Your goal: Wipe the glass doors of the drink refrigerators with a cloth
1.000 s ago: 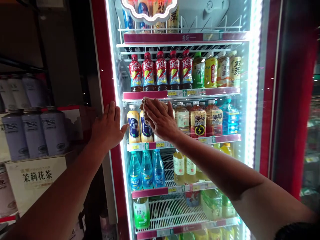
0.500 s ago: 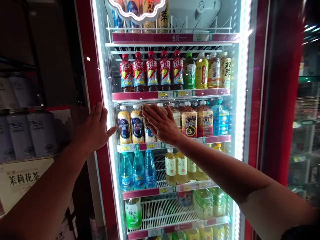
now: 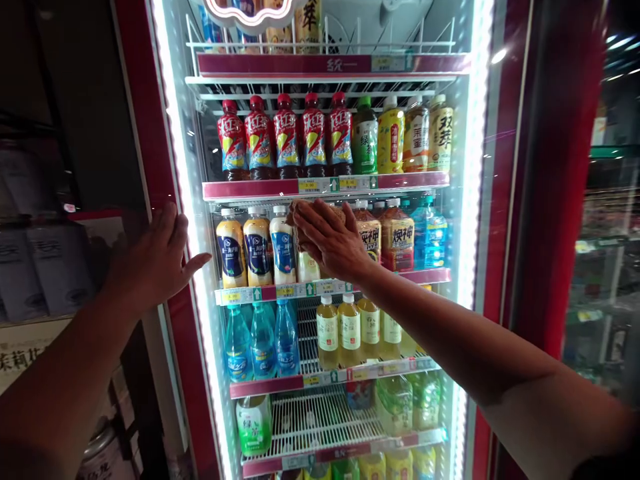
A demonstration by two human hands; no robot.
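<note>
A brown cloth (image 3: 296,215) lies under my right hand (image 3: 333,241), pressed against the glass door of a lit drinks cooler. The fingers of that hand are stretched over the cloth, which shows mostly at its edges. Behind it, a shelf holds bottles with dark blue labels (image 3: 258,250) and brown-capped drinks. My left hand (image 3: 163,257) rests flat with its fingers apart on the red door frame (image 3: 181,320) at the cooler's left side, and nothing is in it.
Red-labelled bottles (image 3: 286,137) stand on the shelf above, blue bottles (image 3: 263,343) on the one below. A neon sign (image 3: 250,17) crosses the top. Pale boxes (image 3: 60,267) are stacked at the left, and glass shelving (image 3: 600,253) stands at the right.
The view has shifted, so the cooler sits further left. My right hand and the cloth have moved right across the glass. My left hand remains on the door frame.
</note>
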